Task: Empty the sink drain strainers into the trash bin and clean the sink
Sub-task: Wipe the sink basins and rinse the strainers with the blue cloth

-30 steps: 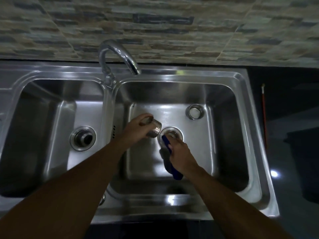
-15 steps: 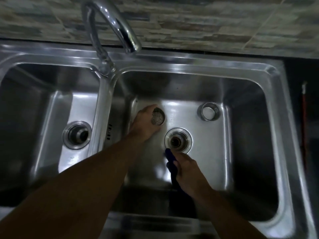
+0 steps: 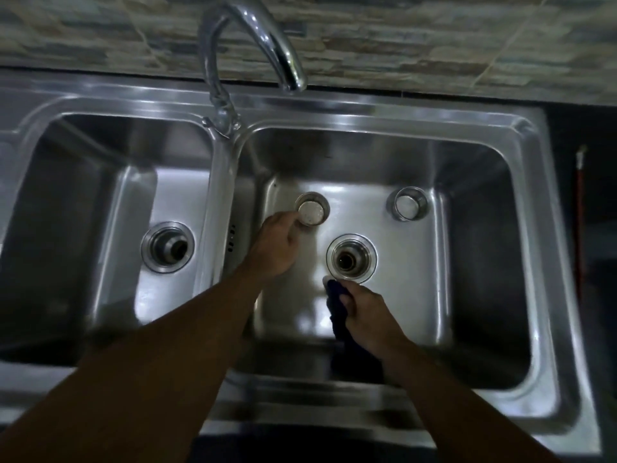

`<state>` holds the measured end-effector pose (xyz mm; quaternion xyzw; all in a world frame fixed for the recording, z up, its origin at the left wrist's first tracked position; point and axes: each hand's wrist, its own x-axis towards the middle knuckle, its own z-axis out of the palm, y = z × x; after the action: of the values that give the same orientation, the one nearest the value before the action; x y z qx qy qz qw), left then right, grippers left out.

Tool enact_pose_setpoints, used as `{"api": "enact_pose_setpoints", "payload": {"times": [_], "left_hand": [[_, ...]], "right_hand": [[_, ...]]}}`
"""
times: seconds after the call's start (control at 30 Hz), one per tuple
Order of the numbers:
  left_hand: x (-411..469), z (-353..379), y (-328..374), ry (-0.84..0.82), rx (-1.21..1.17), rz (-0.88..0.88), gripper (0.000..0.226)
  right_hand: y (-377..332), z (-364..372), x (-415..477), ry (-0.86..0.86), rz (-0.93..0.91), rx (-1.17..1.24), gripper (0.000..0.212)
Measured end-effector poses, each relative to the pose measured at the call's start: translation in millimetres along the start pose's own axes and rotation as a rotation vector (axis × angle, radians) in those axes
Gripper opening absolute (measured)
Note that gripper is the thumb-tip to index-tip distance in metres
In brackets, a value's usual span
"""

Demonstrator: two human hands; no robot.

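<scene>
A double steel sink [image 3: 384,111] fills the view. My left hand [image 3: 277,245] reaches into the right basin, its fingertips gripping the left side of a round drain strainer [image 3: 313,209] that stands upright on the basin floor. A second strainer [image 3: 407,203] stands alone at the far right of the same basin. Between them the right drain [image 3: 352,259] lies uncovered. My right hand [image 3: 369,314] is closed around a dark blue brush [image 3: 337,307], whose pale tip rests just at the drain's near rim. The left basin's drain [image 3: 167,247] is also uncovered.
The curved faucet [image 3: 260,35] arches over the divider, its spout above the right basin's back wall. A stone-patterned tile wall runs behind. On the dark counter to the right lies a thin red stick [image 3: 580,208].
My left hand has carried the strainer away from the right drain and set it upright on the basin floor, back left. My right hand with the brush drew back. The camera came closer.
</scene>
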<state>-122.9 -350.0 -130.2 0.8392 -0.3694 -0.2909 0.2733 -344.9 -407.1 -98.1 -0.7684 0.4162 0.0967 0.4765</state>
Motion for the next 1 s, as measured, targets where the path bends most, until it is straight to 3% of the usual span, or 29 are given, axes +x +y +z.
{"api": "enact_pose_setpoints", "payload": {"times": [0.1,0.17,0.23,0.37,0.47,0.57,0.67,0.87,1.0], "left_hand": [[-44,-17,2,-0.354,-0.023,-0.019,0.065],[-70,-25,7,-0.504,-0.067,0.046,0.071],[-87,-28,12,-0.513,-0.106,0.126,0.062],[-105,-40,20,-0.478,-0.291,0.056,0.032],[-108,-54,30,-0.493,-0.221,0.107,0.020],[-108,-61,54,-0.504,-0.037,0.234,0.013],[-110,-63,87,-0.504,0.101,0.323,0.021],[-125,-66,138,-0.579,0.173,0.253,0.017],[-128,-59,178,-0.629,0.293,0.276,0.011]], "right_hand": [[-9,1,-5,-0.051,0.047,0.025,0.031],[-16,3,-13,-0.095,0.049,0.030,0.026],[-27,5,-21,-0.121,0.029,0.020,0.028],[-43,-7,-39,-0.163,0.069,0.117,0.060],[-50,-20,-51,-0.176,0.106,0.148,0.070],[-57,-26,-61,-0.112,0.069,0.135,0.064],[-60,-34,-73,-0.047,0.009,0.112,0.051],[-41,-61,-99,-0.004,-0.145,-0.011,0.049],[-19,-79,-114,0.132,-0.185,-0.168,0.050]]}}
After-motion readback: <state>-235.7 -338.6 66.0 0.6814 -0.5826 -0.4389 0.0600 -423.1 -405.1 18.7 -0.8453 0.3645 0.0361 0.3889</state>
